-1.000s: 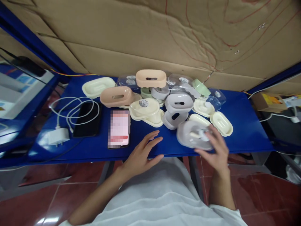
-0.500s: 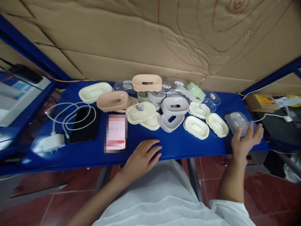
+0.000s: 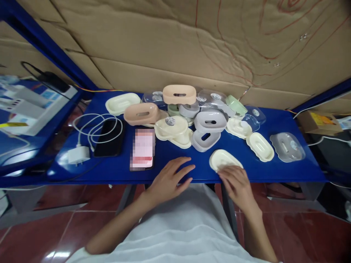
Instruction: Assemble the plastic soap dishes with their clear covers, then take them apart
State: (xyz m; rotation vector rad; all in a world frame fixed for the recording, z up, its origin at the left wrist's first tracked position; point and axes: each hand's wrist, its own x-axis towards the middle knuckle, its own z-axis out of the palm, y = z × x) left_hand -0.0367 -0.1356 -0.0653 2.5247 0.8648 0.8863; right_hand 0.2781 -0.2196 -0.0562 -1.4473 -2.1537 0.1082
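Note:
My right hand (image 3: 234, 182) has its fingers closed on the near edge of a cream oval soap-dish tray (image 3: 223, 157), which is at the front of the blue table and partly hidden by the fingers. My left hand (image 3: 172, 180) is empty above the table's front edge, its fingers apart. A grey soap dish with a clear lid (image 3: 287, 147) sits at the table's right end. Between it and my right hand lies another cream tray (image 3: 260, 147). Beyond my hands are a grey slotted dish base (image 3: 206, 139) and a cream lidded piece (image 3: 172, 128).
Peach slotted bases (image 3: 179, 95), clear lids (image 3: 214, 98) and a green piece (image 3: 236, 106) are piled along the cardboard wall (image 3: 153, 44). To the left lie a lit phone (image 3: 143, 149), a dark phone (image 3: 109, 142) and a white charger (image 3: 78, 155) with a coiled cable.
My right hand carried the grey lidded dish to the table's right end and let it go. It then came back left and took hold of a cream tray. My left hand stayed about still.

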